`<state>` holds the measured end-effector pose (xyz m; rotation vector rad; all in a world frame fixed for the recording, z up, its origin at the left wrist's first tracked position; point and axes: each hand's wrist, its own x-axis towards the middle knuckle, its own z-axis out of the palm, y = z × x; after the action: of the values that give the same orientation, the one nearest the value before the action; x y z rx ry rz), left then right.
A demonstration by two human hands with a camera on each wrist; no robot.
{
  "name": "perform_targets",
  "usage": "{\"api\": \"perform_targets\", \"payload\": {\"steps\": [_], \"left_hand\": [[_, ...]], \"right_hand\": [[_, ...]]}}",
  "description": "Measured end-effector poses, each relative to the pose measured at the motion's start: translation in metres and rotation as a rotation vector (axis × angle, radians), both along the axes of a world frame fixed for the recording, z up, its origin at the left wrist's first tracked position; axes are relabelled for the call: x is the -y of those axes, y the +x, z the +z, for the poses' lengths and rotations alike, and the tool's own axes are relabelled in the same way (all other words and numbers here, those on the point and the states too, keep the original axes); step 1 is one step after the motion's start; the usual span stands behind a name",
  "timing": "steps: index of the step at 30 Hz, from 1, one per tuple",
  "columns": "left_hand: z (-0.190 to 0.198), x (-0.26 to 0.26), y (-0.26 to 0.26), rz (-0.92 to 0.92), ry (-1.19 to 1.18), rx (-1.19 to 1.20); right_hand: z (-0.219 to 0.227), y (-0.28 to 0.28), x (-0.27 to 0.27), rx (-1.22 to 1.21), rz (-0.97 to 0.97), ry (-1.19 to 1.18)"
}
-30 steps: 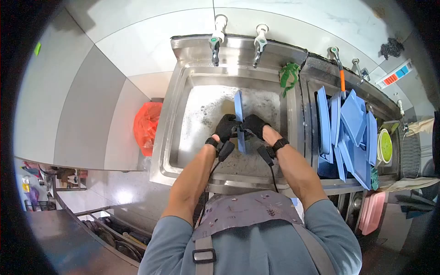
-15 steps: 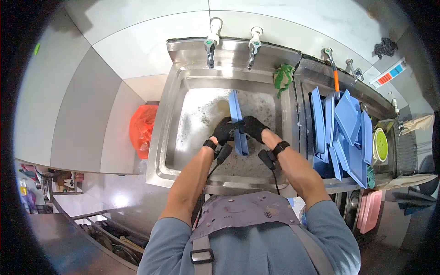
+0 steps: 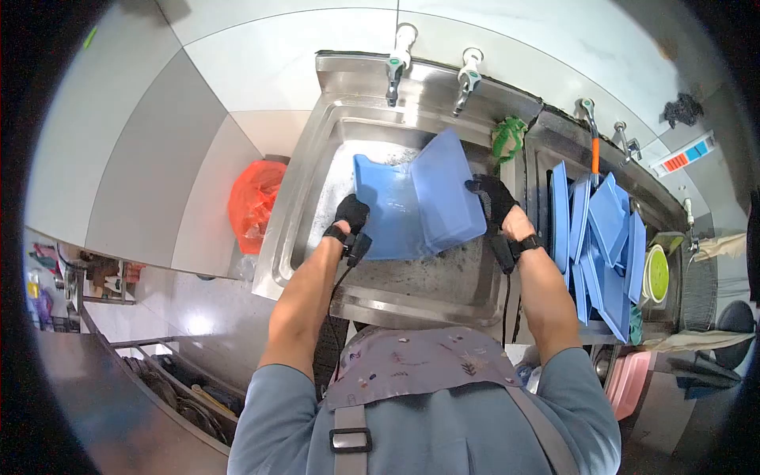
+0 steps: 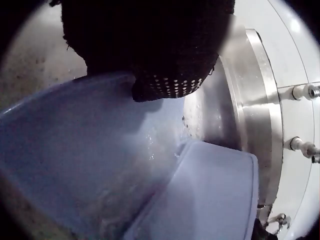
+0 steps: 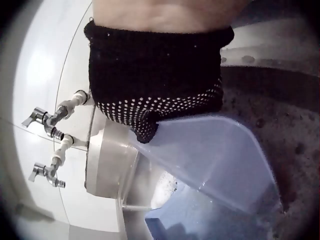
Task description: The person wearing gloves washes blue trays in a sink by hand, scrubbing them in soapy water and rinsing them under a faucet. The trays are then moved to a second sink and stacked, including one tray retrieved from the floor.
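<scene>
Two shallow blue trays are spread apart like an open book over the sink. My left hand [image 3: 352, 215], in a black glove with white grip dots, grips the outer edge of the left tray [image 3: 386, 207], its thumb over the rim in the left wrist view. With my right hand [image 3: 495, 196], gloved the same way, I grip the right tray [image 3: 450, 194] by its outer edge. That one is tilted up, its inner edge at the left tray. Wet streaks show on the left tray [image 4: 100, 145].
The steel sink [image 3: 288, 261] holds sudsy water below the trays. Two taps [image 3: 469, 79] stick out above it. A green cloth [image 3: 507, 138] lies on its right rim. Several blue trays [image 3: 611, 218] stand in the basin to the right, by a green-topped tub [image 3: 655, 273]. A red bag [image 3: 255, 204] sits left.
The blue trays, held edge-on and close together before, are now separated and turned with their broad faces up. My hands have moved apart, left hand leftward and right hand rightward.
</scene>
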<state>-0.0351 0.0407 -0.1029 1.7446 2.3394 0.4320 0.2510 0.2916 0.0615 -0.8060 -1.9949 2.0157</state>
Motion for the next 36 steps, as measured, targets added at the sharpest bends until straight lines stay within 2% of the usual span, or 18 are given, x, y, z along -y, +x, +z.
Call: {"api": "perform_targets", "payload": {"steps": [3,4,6,8,9,11,14,16,18,20,23,27,28,29,31,32,34,36], "left_hand": [[0.014,0.018,-0.002,0.069,-0.137,-0.005],[0.000,0.021,0.001,0.352,0.076,0.232],[-0.013,0.027,-0.001,0.450,0.040,0.271],[-0.016,0.031,0.000,0.545,0.003,0.313],[-0.017,0.033,-0.002,0.411,-0.096,0.222],[-0.019,0.036,-0.008,0.275,-0.193,0.126],[-0.012,0.035,-0.003,0.130,-0.104,0.212],[0.031,0.036,0.025,0.555,-0.046,0.249],[0.080,0.032,0.049,0.653,0.055,0.072],[0.079,0.027,0.049,0.725,0.303,-0.186],[0.103,0.020,0.047,0.728,0.156,-0.018],[0.107,0.012,0.054,0.673,0.038,0.080],[0.088,0.012,0.050,0.689,0.082,0.159],[0.037,0.019,0.027,0.689,0.079,0.160],[-0.058,0.022,-0.011,0.166,0.041,0.200],[-0.050,0.025,-0.009,-0.040,0.069,0.045],[-0.022,0.021,0.006,-0.111,-0.050,-0.015],[-0.005,0.016,0.023,-0.221,-0.159,-0.073]], "right_hand": [[-0.004,-0.003,-0.008,0.056,-0.026,0.086],[0.006,-0.007,-0.003,0.024,-0.041,0.061],[0.010,-0.015,0.000,-0.008,-0.055,0.031],[-0.013,-0.027,-0.016,0.077,0.108,0.367],[-0.024,-0.032,-0.014,0.076,0.109,0.367],[-0.042,-0.049,0.004,0.234,0.357,1.051],[-0.059,-0.057,0.058,0.410,0.569,0.999],[-0.073,-0.057,0.085,0.495,0.635,0.958],[-0.062,-0.057,0.104,0.588,0.720,0.944],[-0.075,-0.057,0.110,0.589,0.785,1.036],[-0.075,-0.053,0.115,0.592,0.900,1.151],[-0.077,-0.044,0.110,0.485,0.815,1.133],[-0.077,-0.042,0.111,0.444,0.817,1.125],[-0.079,-0.040,0.113,0.445,0.818,1.121],[-0.086,-0.042,0.113,0.356,0.831,1.144],[-0.102,-0.044,0.111,0.358,0.827,1.136],[-0.138,-0.055,0.103,0.051,0.873,1.015],[-0.128,-0.065,0.112,0.062,0.841,1.008]]}}
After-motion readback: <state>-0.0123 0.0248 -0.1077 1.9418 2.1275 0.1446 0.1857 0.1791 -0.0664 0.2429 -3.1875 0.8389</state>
